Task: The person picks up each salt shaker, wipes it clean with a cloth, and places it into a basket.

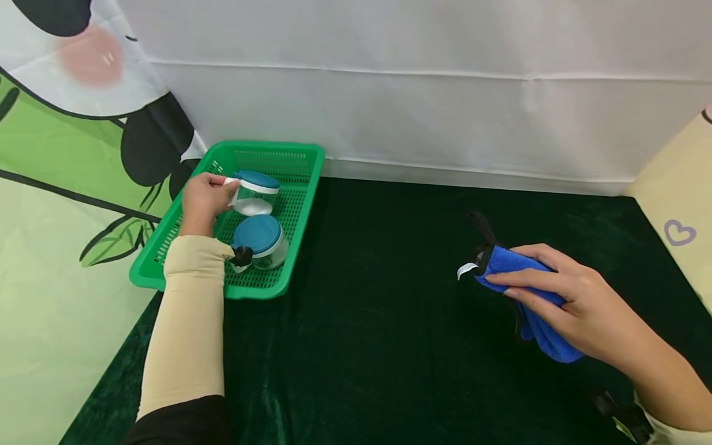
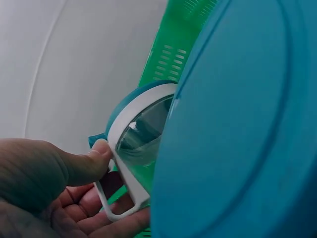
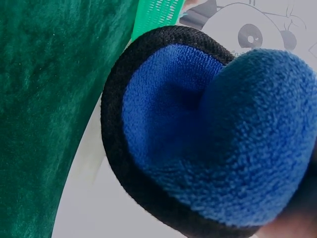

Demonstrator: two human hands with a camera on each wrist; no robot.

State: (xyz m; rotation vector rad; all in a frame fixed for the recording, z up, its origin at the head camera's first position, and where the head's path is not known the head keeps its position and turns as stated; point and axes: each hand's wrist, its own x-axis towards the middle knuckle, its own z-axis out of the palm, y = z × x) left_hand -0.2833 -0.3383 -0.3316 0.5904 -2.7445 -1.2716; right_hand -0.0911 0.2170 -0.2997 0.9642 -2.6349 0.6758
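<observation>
My left hand (image 1: 204,198) grips the white handle (image 2: 130,184) of a clear jar (image 1: 259,190) with a blue lid, in the rear part of a green plastic basket (image 1: 303,247). In the left wrist view the thumb presses near the top of the handle and fingers lie behind its loop. A second blue-lidded jar (image 1: 258,233) stands nearer, beside my wrist, and its lid fills much of the left wrist view. My right hand (image 1: 589,303) pinches a folded blue cloth (image 1: 547,337) with black edging, held at the right over the table; a white tag sticks out from it.
A dark green velvety cloth (image 1: 378,346) covers the table. Behind it rises a white fabric backdrop (image 1: 389,111), with a printed cartoon sheet (image 1: 83,148) at the left and a cream panel (image 1: 681,204) at the right. The basket stands against the left rear corner.
</observation>
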